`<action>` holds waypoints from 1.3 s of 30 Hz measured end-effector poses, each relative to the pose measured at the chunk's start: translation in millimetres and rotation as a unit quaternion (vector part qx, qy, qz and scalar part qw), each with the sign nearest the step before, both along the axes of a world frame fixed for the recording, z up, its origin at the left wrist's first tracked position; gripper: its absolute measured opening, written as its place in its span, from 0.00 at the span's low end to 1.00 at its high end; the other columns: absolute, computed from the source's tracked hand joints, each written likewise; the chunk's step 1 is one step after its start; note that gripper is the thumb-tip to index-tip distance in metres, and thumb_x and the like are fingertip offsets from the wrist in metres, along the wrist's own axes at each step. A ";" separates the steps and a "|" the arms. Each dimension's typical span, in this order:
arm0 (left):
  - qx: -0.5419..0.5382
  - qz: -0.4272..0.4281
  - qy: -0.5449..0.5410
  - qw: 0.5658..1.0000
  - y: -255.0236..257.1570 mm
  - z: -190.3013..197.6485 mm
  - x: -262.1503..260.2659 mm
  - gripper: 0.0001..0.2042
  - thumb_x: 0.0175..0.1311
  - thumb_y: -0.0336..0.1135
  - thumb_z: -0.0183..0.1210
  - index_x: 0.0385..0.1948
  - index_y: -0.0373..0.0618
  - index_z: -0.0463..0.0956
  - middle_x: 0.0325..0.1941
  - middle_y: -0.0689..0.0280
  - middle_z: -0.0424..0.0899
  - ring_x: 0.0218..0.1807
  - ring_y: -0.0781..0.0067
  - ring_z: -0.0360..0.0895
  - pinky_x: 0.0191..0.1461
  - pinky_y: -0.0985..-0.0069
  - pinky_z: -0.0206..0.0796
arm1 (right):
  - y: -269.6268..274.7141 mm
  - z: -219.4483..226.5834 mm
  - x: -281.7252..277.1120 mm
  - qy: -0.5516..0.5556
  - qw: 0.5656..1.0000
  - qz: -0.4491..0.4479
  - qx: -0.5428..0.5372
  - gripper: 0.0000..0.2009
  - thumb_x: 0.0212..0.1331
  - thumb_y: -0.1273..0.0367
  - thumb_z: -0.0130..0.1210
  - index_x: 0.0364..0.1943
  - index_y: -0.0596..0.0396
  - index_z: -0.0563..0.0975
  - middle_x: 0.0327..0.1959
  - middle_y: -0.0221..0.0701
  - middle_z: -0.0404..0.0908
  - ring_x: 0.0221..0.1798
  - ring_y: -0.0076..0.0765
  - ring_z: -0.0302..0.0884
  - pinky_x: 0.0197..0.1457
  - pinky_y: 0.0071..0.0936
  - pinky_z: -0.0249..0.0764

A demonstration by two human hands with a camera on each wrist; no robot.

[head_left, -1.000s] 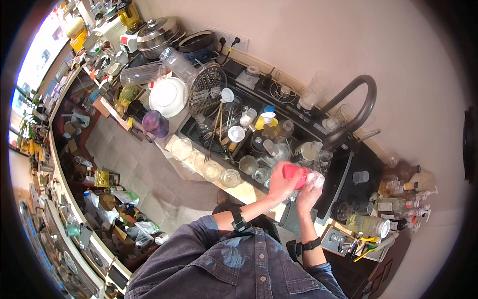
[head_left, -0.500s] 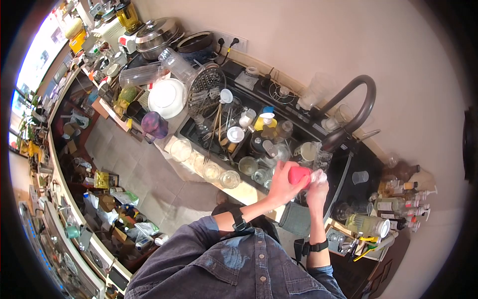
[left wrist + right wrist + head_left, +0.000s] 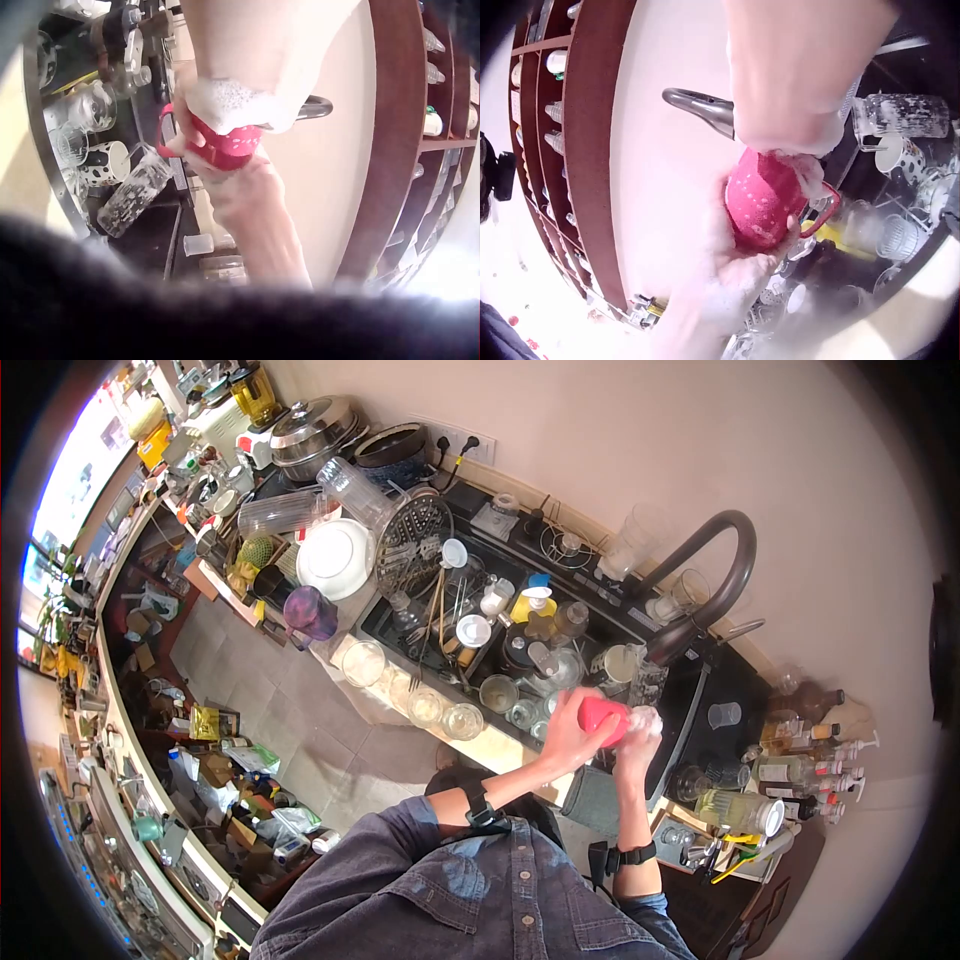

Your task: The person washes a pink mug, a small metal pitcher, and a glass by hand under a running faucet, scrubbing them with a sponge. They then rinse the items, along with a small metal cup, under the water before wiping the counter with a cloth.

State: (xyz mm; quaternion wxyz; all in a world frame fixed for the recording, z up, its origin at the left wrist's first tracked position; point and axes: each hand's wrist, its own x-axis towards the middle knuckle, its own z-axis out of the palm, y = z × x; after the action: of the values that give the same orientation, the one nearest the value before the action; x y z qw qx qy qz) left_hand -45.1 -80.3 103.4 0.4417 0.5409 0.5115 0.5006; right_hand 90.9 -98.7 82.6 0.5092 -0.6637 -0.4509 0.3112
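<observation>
A glossy red mug [image 3: 761, 199], wet and flecked with white foam (apparently ceramic or plastic), is seen. The tap [image 3: 705, 585] looks dark, matt metal; surrounding glasses [image 3: 462, 717] are clear and shiny.

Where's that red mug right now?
In the head view, the red mug is held up over the sink, just below the dark curved faucet. The left hand grips it while the soapy right hand works at its mouth.

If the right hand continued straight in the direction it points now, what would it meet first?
Likely the red mug. The right hand already reaches, soapy, into its mouth, while the left hand holds it over the sink. Depth inside is unclear.
</observation>
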 end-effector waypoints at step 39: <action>-0.383 -0.156 -0.137 0.900 13.2 -21.9 -7.5 0.21 0.50 0.47 0.60 0.40 0.42 0.76 0.36 0.59 0.80 0.34 0.70 0.78 0.36 0.73 0.71 | -24.8 -5.0 18.4 0.004 0.905 0.344 -0.249 0.16 0.51 0.71 0.54 0.45 0.57 0.69 0.45 0.35 0.72 0.46 0.35 0.73 0.44 0.31 0.71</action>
State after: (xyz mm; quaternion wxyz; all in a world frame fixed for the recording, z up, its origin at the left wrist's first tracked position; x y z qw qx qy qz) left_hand -52.6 -67.1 81.5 0.7526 0.3292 0.5075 0.2600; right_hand 109.3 -123.5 77.6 0.1900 -0.5716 -0.5571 0.5717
